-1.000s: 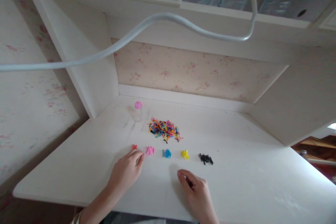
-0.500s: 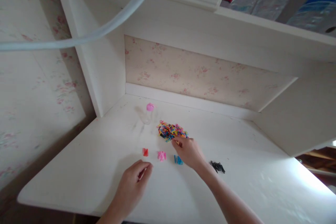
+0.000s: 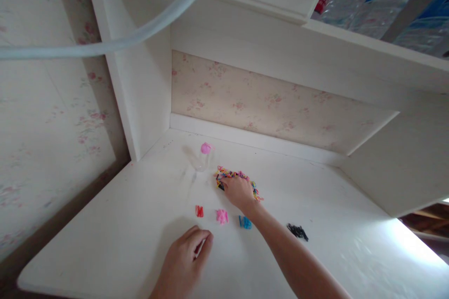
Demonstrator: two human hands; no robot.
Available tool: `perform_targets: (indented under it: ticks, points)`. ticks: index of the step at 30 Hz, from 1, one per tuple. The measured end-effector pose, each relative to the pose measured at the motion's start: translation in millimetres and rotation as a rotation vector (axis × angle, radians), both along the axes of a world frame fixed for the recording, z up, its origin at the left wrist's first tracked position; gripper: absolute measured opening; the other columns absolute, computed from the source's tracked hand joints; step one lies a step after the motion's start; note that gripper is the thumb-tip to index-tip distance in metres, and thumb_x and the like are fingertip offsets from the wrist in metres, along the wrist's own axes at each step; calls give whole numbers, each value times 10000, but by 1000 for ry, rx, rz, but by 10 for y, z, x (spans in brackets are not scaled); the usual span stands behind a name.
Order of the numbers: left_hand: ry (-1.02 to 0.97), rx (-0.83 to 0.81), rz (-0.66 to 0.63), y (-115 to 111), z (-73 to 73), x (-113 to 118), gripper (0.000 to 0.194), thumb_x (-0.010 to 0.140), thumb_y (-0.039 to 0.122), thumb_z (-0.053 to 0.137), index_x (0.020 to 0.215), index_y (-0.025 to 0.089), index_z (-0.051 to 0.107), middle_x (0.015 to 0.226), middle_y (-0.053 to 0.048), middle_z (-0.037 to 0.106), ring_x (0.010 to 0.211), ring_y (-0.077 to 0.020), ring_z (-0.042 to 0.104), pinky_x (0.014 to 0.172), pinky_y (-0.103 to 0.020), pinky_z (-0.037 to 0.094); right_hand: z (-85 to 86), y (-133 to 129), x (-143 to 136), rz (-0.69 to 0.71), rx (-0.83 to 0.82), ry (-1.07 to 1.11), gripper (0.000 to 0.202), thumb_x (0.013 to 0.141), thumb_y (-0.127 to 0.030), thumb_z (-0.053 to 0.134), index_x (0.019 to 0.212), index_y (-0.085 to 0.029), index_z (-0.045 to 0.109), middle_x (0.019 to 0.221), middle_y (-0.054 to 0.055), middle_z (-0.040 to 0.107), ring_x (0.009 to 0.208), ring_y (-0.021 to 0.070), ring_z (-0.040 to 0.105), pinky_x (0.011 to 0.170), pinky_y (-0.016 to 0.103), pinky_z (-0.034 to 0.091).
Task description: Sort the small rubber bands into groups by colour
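Observation:
A mixed pile of small colourful bands lies mid-table, partly covered by my right hand, whose fingers reach into it. What those fingers hold, if anything, is hidden. My left hand is curled near the front, thumb against the fingers, and whatever may be between them is too small to see. In front of the pile sit small heaps: red, pink and blue. A black heap lies farther right, beyond my right forearm.
A clear container with a pink top stands behind the heaps, left of the pile. The white table is bounded by side panels and a back wall. A shelf with plastic bottles overhangs, and a pale tube crosses the upper view.
My right hand has moved from the pile's front edge farther over it, and the pile has spread to the right. My left hand keeps its curled shape. The view has shifted slightly.

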State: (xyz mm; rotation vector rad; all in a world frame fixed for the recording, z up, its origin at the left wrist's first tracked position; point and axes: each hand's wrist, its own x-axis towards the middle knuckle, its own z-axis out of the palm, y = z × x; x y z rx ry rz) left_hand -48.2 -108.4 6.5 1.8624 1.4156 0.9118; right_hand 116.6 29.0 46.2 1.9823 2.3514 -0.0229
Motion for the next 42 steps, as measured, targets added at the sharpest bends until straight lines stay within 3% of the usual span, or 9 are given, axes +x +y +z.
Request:
perform_targets:
  ticks: [4, 12, 18, 24, 32, 37, 42]
  points:
    - [11, 12, 4, -5, 1, 4, 341, 918, 388, 374, 772, 212, 627, 668, -10, 563, 601, -108, 531, 531, -168, 401, -9, -11, 37, -18, 1, 15, 383, 916, -334, 314, 1009, -262, 679, 967, 85, 682, 874, 226, 626, 744, 332, 428]
    - [29, 21, 0, -11, 32, 7, 345, 920, 386, 368, 755, 211, 615, 668, -13, 560, 605, -113, 522, 560, -180, 410, 41, -117, 164, -88, 65, 200, 374, 937, -389, 306, 1078, -342, 649, 987, 2, 690, 874, 159, 623, 699, 232, 396]
    - [33, 0, 2, -15, 64, 12, 331, 916, 379, 379, 752, 209, 611, 667, -8, 561, 600, -108, 523, 540, -168, 405, 154, -344, 237, -56, 38, 332, 301, 888, -369, 409, 971, -327, 695, 860, -19, 703, 784, 136, 619, 616, 201, 351]
    - [47, 12, -9, -17, 63, 22, 343, 923, 379, 356, 764, 207, 606, 675, -12, 572, 598, -109, 526, 525, -167, 405, 188, -593, 227, 107, -106, 427, 280, 814, -266, 449, 768, -239, 724, 671, -17, 667, 620, 107, 569, 531, 187, 292]
    - [65, 49, -32, 17, -39, 32, 334, 918, 382, 369, 751, 217, 608, 664, -4, 578, 583, -109, 538, 517, -171, 407, 140, -644, 220, 121, -101, 477, 268, 744, -148, 449, 528, -163, 607, 498, -21, 521, 514, 84, 432, 508, 197, 227]
    - [98, 52, -55, 9, -18, 32, 335, 918, 385, 376, 750, 216, 611, 653, 2, 566, 587, -104, 540, 520, -164, 407, 180, -706, 360, 84, -64, 589, 307, 803, -204, 419, 576, -164, 621, 521, -27, 506, 534, 82, 428, 525, 178, 252]
    - [110, 30, -46, 2, 14, 39, 327, 919, 383, 377, 767, 220, 616, 687, 0, 594, 611, -106, 562, 555, -169, 430, 143, -1058, 573, 12, -35, 771, 315, 840, -290, 416, 709, -189, 684, 548, -31, 530, 516, 83, 409, 495, 181, 252]
